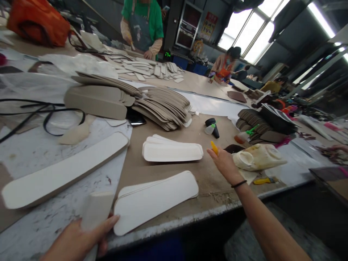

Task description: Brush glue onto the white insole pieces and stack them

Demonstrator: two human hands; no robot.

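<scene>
Left hand point(81, 233) grips a pale strip point(98, 208), thumb right at the end of a fanned stack of white panels point(157, 204)! A second white stack point(172, 151) lies just beyond. Right hand point(225, 164) clutches a yellow handle point(214, 147), close beside a stained container point(262, 157). Across the worktable point(209, 183), a green-shirted person point(156, 21) stands behind scattered pale pieces point(141, 69).

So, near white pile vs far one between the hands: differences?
The near pile looks longer than the far pile. The near pile slants up rightward in view; the far pile is nearly level. The left hand's thumb is at the near pile, not the far pile. Both are overlapping, round-cornered pieces.
</scene>
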